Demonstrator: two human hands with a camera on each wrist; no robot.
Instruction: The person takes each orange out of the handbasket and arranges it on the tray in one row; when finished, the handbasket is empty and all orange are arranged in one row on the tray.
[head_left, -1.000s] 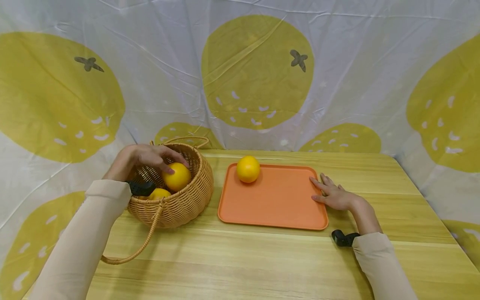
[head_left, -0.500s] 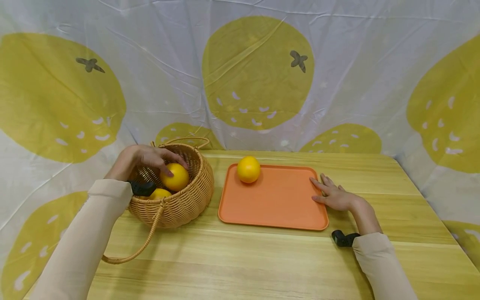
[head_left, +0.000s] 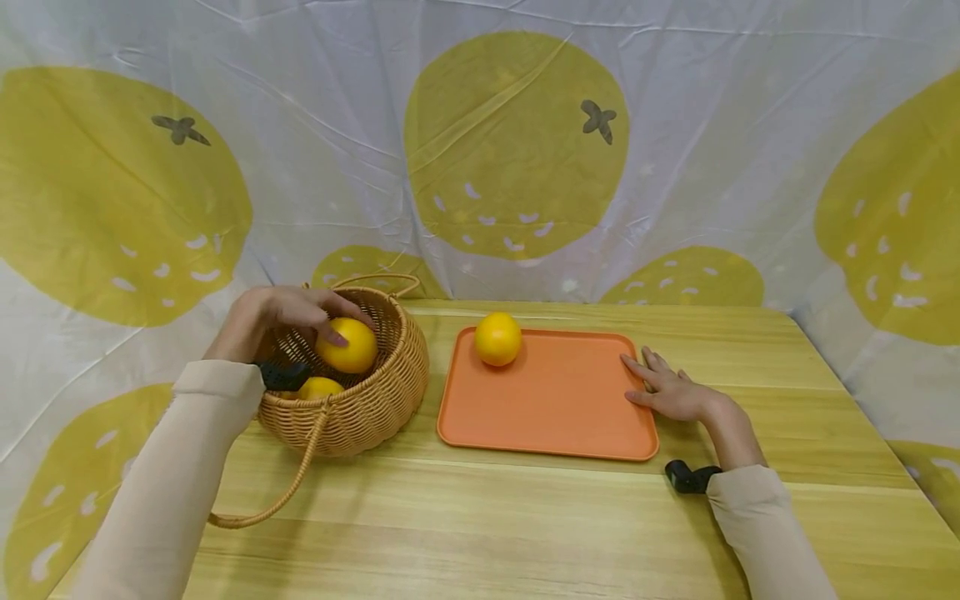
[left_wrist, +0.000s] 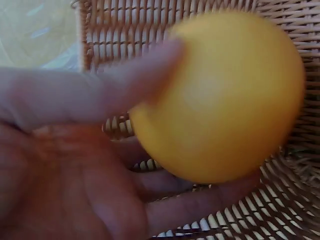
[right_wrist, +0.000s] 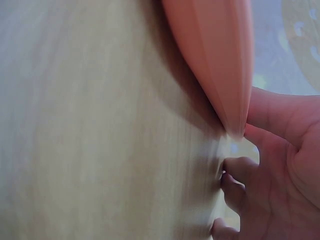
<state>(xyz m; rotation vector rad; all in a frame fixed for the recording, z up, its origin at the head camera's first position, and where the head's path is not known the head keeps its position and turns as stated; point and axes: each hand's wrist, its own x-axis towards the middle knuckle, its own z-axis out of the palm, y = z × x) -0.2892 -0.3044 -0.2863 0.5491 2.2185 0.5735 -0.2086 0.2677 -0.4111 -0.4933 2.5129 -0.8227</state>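
Inside the wicker basket (head_left: 393,404) my left hand (head_left: 292,310) holds an orange (head_left: 354,347) between thumb and fingers. The left wrist view has the thumb on one side of this orange (left_wrist: 225,100) and the fingers curled under the other. A second orange (head_left: 321,387) lies in the basket, partly hidden by the rim and the wrist camera. On the salmon-coloured tray (head_left: 555,408), near its back left corner, sits another orange (head_left: 498,339). My right hand (head_left: 675,395) rests spread at the tray's right edge, fingertips on the rim and the table.
One basket handle (head_left: 288,492) hangs down toward the table front; the other handle (head_left: 386,277) leans back. A fruit-printed cloth (head_left: 517,150) hangs behind the wooden table (head_left: 480,525) and along its sides.
My left hand has lifted the orange slightly within the basket, after shifting its fingers on it. The right hand, the tray and its orange stay in place.
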